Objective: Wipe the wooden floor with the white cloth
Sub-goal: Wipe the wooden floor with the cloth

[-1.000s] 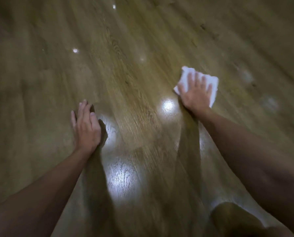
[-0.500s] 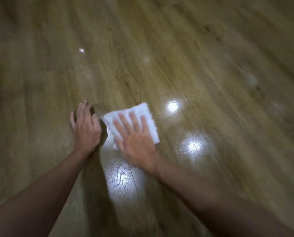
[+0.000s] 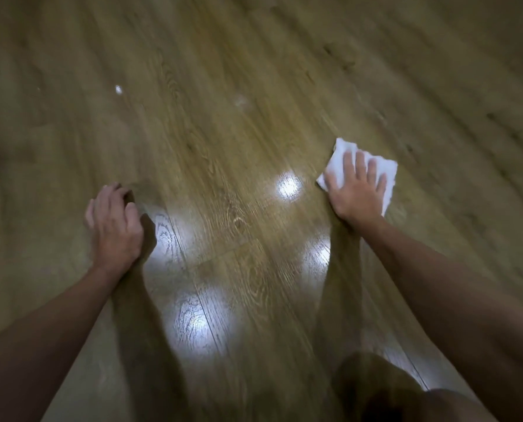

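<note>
A folded white cloth [image 3: 339, 161] lies flat on the wooden floor [image 3: 223, 147] at the right. My right hand [image 3: 357, 190] presses on it with spread, straight fingers, covering most of the cloth. My left hand [image 3: 114, 223] rests palm-down on the bare floor at the left, fingers a little bent at the tips, holding nothing. The floor is brown plank with visible grain and bright light reflections between my arms.
A small white speck [image 3: 118, 89] lies on the floor at the far left. A faint pale smudge [image 3: 241, 101] shows farther out in the middle. My knee [image 3: 376, 388] is at the bottom right edge. Floor extends on all sides.
My right hand has swept the cloth from beside my left hand back out to the right. My left hand has stayed in place, its fingertips now slightly more bent.
</note>
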